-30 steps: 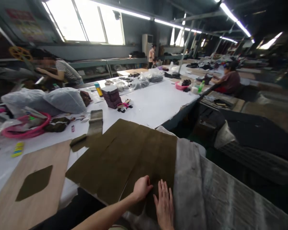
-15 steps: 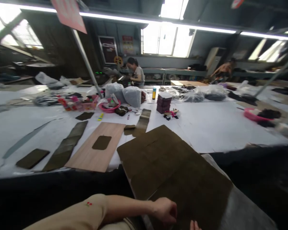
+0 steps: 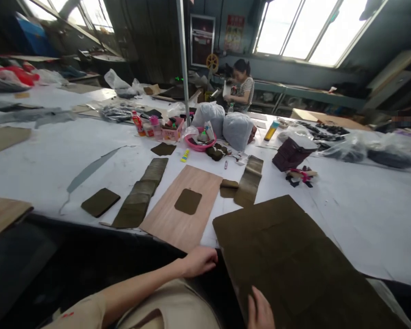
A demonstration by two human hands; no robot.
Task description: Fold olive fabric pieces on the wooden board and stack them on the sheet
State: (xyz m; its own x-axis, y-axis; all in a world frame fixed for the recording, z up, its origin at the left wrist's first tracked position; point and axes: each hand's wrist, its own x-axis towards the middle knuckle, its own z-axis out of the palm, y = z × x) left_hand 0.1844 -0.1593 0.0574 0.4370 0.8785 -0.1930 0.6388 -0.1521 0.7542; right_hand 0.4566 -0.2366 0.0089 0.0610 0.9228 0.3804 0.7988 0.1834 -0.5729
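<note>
My left hand (image 3: pixel 200 261) is closed with its fingers curled, just off the front edge of the wooden board (image 3: pixel 166 214). Whatever it may hold is hidden. A dark olive rounded square piece (image 3: pixel 188 201) lies on the board. My right hand (image 3: pixel 260 310), partly cut off by the bottom of the view, has its fingers stretched out against the left edge of a large dark olive sheet (image 3: pixel 287 256). That sheet overhangs the table's front edge. Left of the board lie overlapping olive pieces (image 3: pixel 140 194) in a row and a small olive stack (image 3: pixel 100 202).
More olive strips (image 3: pixel 249 180) lie behind the large sheet. On the white table (image 3: pixel 99 141) stand a pink basket (image 3: pixel 200 145), stuffed plastic bags (image 3: pixel 238 130), a dark maroon stack (image 3: pixel 291 154) and a yellow tube (image 3: pixel 185 156). A metal pole (image 3: pixel 184 64) rises behind. Across the table sits a person (image 3: pixel 245 87).
The view has turned left. My left hand has moved from over the large sheet to the front edge of the board. More of my right hand now shows, at the sheet's left edge.
</note>
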